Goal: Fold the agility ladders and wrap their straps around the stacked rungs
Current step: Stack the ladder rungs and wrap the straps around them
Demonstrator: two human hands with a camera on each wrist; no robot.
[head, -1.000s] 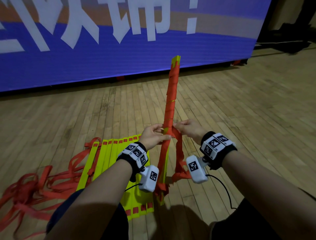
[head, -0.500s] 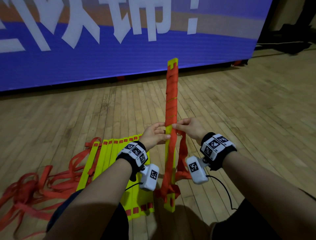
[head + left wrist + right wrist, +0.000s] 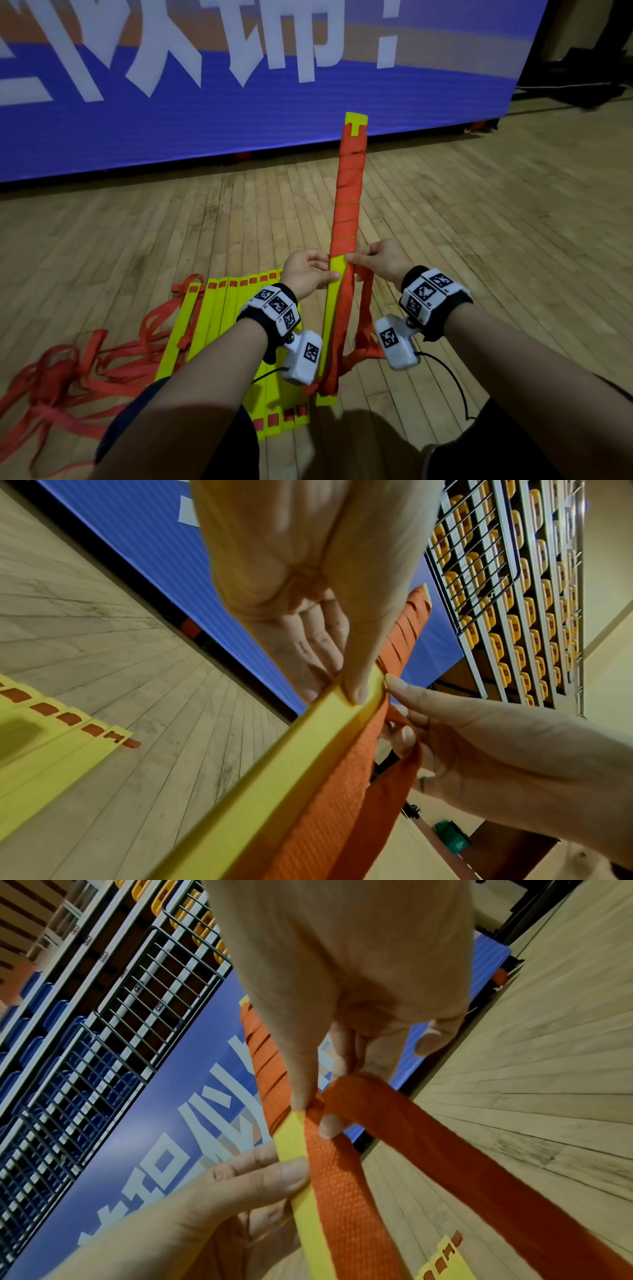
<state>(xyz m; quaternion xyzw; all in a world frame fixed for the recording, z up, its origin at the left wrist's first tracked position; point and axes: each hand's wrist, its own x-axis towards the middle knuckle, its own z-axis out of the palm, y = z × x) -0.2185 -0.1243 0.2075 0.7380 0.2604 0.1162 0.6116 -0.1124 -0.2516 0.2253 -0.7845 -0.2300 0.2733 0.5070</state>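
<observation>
**Keep the wrap tight, turn by turn**

The floor (image 3: 479, 240) runs out to a blue banner (image 3: 205, 120) at 12 o'clock. At 8 o'clock a second ladder (image 3: 219, 329) lies flat with its rungs side by side, and its loose red webbing (image 3: 68, 373) trails toward 9 o'clock; that one looks unfolded, so the task is judged roughly half done.

In the centre stands the stack (image 3: 342, 308) of yellow rungs, on end and leaning slightly toward 1 o'clock. Its upper part is bound in close turns of red strap (image 3: 349, 192); the lower part is bare yellow, with slack strap hanging along its right edge.

The left hand (image 3: 305, 274) grips the stack just below the last turn, thumb (image 3: 356, 688) pressed flat on the yellow face and fingers curled behind. The right hand (image 3: 380, 257) pinches the strap at the stack's right edge, thumb and forefinger clamped on the webbing.

To do this well, the left thumb should pin the last turn while the right hand draws the strap taut and lays the next turn flat, edge touching edge, without twists. The likely fault is slack, which would let the rungs fan apart.
</observation>
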